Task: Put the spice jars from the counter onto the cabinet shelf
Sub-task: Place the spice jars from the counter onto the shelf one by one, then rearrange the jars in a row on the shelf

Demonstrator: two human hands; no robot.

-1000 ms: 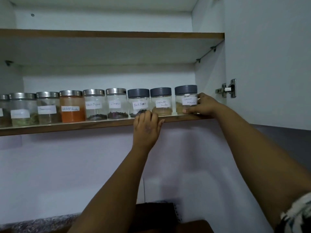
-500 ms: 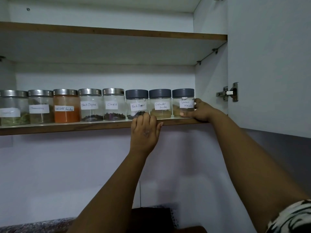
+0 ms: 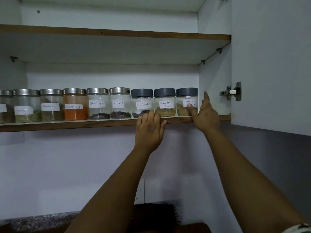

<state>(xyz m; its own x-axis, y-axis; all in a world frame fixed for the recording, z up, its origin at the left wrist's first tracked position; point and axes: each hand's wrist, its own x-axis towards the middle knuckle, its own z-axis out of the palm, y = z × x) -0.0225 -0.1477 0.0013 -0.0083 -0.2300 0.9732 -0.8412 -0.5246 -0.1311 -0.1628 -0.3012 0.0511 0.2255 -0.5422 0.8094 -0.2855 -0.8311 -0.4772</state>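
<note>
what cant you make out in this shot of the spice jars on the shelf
- Garam masala jar: second label word partly covered by right hand.
- Leftmost jar: cut by frame edge.
- Next two labels: handwriting too blurred.
- Left hand fingertips: hidden behind shelf edge.

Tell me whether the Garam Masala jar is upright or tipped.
Upright. The Garam Masala jar stands flat on the shelf, grey lid level on top, in line with its neighbours.
</note>
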